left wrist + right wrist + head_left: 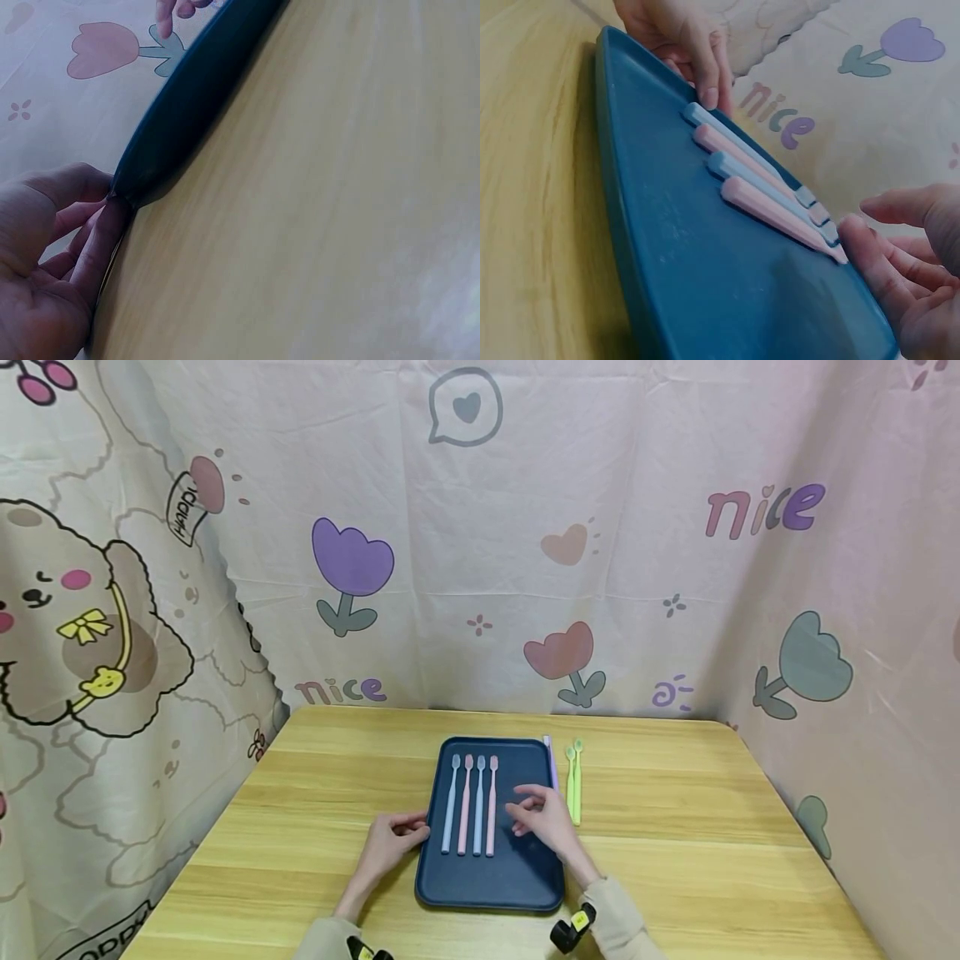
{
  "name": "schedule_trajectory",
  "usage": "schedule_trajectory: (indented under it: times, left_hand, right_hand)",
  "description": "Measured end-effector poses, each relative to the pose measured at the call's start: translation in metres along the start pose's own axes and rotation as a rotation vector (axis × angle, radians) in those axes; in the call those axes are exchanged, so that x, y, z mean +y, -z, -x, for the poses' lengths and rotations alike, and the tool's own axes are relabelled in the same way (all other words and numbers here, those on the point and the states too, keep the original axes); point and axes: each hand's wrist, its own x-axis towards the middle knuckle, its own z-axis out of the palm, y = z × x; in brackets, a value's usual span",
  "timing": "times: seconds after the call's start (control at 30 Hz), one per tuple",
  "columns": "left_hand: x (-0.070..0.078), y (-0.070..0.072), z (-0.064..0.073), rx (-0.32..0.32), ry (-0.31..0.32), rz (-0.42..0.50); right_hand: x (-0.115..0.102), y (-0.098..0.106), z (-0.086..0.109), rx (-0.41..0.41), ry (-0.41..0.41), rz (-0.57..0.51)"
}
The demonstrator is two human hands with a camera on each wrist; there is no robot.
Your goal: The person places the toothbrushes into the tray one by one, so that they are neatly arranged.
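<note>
A dark blue tray (517, 885) lies on the table, bearing a row of toothbrushes, heads toward the far end. From left to right they are a blue toothbrush (450, 814), a pink toothbrush (464, 817), a second blue toothbrush (478, 817) and a second pink toothbrush (491, 817). My left hand (392, 842) grips the tray's left rim between thumb and fingers. Over the tray's right half hovers my right hand (546, 820), fingers loosely bent and thumb apart from them. Nothing shows between those fingers in the right wrist view.
Just right of the tray lie a purple toothbrush (552, 762), partly hidden by the tray and hand, and two yellow-green toothbrushes (571, 785) side by side. The wooden table (675, 877) ends at a printed curtain (465, 527) behind and on both sides.
</note>
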Motion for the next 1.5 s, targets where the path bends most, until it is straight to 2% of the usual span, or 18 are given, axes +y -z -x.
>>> schedule_trajectory:
  times: [0.17, 0.5, 0.73, 1.03, 1.17, 1.33, 1.5]
  left_hand:
    - [-0.001, 0.0, -0.001, -0.003, 0.014, -0.008]
    - [-0.002, -0.001, 0.0, 0.005, -0.018, -0.004]
    - [-0.001, 0.0, 0.0, 0.001, -0.001, 0.003]
    - [-0.004, -0.001, -0.002, 0.0, 0.003, -0.013]
    - [-0.003, -0.001, -0.002, -0.003, 0.006, -0.013]
    - [-0.003, -0.001, -0.002, 0.0, 0.0, -0.013]
    - [-0.005, 0.0, -0.001, 0.003, -0.029, -0.022]
  right_hand:
    - [0.0, 0.009, 0.005, 0.03, 0.014, 0.006]
    - [0.007, 0.033, 0.016, 0.091, 0.079, -0.056]
    - [0.016, 0.053, 0.024, 0.201, 0.113, -0.055]
    - [0.028, 0.079, 0.032, 0.372, 0.062, -0.013]
    - [0.032, 0.089, 0.036, 0.425, 0.078, 0.028]
    - [0.038, 0.096, 0.037, 0.47, 0.091, 0.063]
    - [0.045, 0.099, 0.036, 0.484, 0.065, 0.094]
